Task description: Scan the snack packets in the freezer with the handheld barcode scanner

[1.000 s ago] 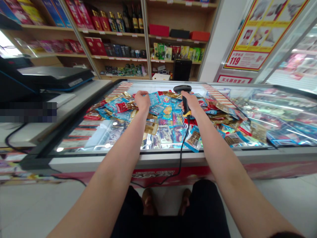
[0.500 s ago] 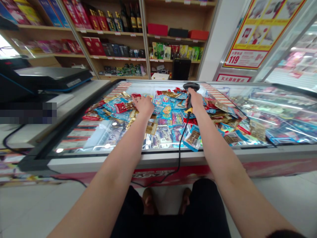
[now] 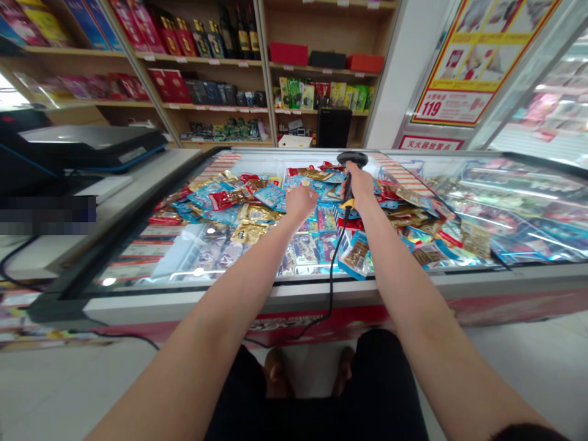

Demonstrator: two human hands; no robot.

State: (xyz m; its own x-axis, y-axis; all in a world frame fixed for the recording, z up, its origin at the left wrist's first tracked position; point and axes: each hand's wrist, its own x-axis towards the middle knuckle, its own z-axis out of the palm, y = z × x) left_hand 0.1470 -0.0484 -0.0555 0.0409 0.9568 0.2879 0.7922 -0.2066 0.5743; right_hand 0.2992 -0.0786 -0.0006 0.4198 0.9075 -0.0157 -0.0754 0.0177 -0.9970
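Already the left hand point(image 3: 301, 203) shifted rightward.

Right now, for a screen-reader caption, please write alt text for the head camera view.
A person's right hand grips a black corded barcode scanner over a glass-lidded chest freezer heaped with shiny packets, the left hand reaching low over them. Wooden shelves of boxes and bottles stand behind.

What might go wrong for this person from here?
The scanner in the right hand trails a black cord over the freezer's front edge, so it might snag on an arm or foot. The loose packets near the left hand lie heaped, so reaching among them could slide some out of place.
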